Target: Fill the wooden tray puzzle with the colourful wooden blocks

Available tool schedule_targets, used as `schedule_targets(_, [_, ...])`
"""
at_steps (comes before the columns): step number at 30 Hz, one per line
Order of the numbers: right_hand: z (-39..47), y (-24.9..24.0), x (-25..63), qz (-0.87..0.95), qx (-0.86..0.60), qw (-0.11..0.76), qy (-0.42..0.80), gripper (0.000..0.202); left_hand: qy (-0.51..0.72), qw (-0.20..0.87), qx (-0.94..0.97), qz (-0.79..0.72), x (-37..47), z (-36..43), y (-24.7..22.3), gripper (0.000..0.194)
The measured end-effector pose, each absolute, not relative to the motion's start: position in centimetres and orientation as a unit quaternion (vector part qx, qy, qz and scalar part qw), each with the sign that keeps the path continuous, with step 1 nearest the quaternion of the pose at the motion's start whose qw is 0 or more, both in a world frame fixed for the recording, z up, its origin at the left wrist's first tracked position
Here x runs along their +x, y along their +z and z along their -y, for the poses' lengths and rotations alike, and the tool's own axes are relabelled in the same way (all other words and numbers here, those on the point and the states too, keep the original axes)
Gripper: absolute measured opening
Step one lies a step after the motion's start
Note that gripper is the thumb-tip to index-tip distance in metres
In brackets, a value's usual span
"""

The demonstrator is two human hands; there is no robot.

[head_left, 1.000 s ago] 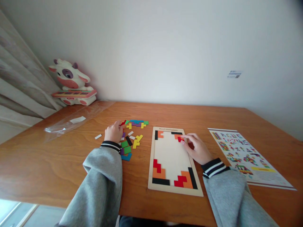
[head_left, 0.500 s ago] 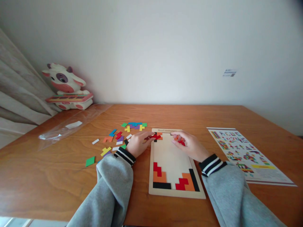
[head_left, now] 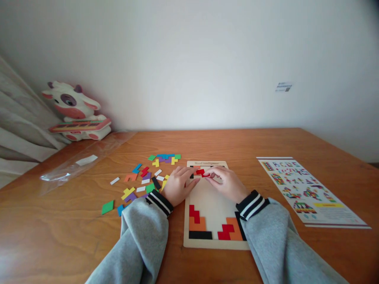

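Observation:
A pale wooden puzzle tray [head_left: 217,244] lies on the table in front of me. Near its top edge, my right hand [head_left: 226,183] pinches a red zigzag puzzle piece [head_left: 201,172] by its right end. My left hand [head_left: 180,184] reaches over the tray's upper left, thumb and fingers apart, its fingertips close to the same piece; whether they touch it I cannot tell. Orange and black pieces sit in the top corners, partly covered by my hands. Red, orange and black pieces fill both bottom corners, such as the black bar [head_left: 200,235] at left.
Left of the tray, loose coloured pieces are scattered, among them a green diamond [head_left: 107,207] and a yellow piece [head_left: 128,193]. A clear plastic bag [head_left: 65,169] and a cow toy keyboard [head_left: 79,114] lie at the back left. A printed pattern sheet [head_left: 310,191] is at right.
My right hand has moved left, to the red piece by my left fingertips. My left thumb and fingers have spread apart. The view has shifted slightly.

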State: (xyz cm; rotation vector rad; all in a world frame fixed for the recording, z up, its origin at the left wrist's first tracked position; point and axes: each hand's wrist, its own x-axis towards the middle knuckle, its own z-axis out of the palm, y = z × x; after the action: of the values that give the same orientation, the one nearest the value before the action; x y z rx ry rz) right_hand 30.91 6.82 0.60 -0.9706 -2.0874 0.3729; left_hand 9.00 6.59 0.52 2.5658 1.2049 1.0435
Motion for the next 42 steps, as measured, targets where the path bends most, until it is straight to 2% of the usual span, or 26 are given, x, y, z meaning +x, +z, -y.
schedule_targets(5, [-7.5,-0.2,31.2,0.82,-0.419,0.371,0.119,0.01,0.273,0.05,0.869,-0.41,9.0,-6.7,-0.1,0.047])
schedule_targets(11, [-7.4,0.0,31.0,0.771,-0.47,0.392,0.173,0.014,0.257,0.055,0.875,-0.406,9.1,-6.5,-0.1,0.034])
schedule_targets(16, [-8.2,0.6,31.0,0.724,-0.512,0.411,0.211,0.027,0.25,0.054,0.879,-0.403,9.0,-6.6,-0.2,0.032])
schedule_targets(23, [-11.2,0.7,30.8,0.745,-0.554,0.293,0.229,0.03,0.239,0.059,0.884,-0.398,8.9,-6.6,-0.4,0.032])
schedule_targets(26, [-11.2,0.3,30.6,0.746,-0.567,0.288,0.196,0.02,0.234,0.061,0.886,-0.396,8.9,-6.6,-0.4,0.033])
schedule_targets(30, [-10.3,0.1,30.6,0.768,-0.56,0.287,0.115,0.02,0.233,0.058,0.886,-0.397,8.9,-6.5,-0.4,0.032])
schedule_targets(34, [-9.0,0.5,31.0,0.86,-0.426,0.273,0.063,0.015,0.229,0.051,0.886,-0.401,8.9,-6.5,-0.4,0.03])
schedule_targets(37, [-8.4,0.6,31.2,0.897,-0.363,0.25,0.041,0.019,0.233,0.045,0.887,-0.396,8.9,-6.5,-0.5,0.029])
schedule_targets(42, [-8.0,0.0,31.3,0.876,-0.423,0.232,0.021,0.033,0.236,0.046,0.888,-0.393,9.0,-6.5,-0.4,0.029])
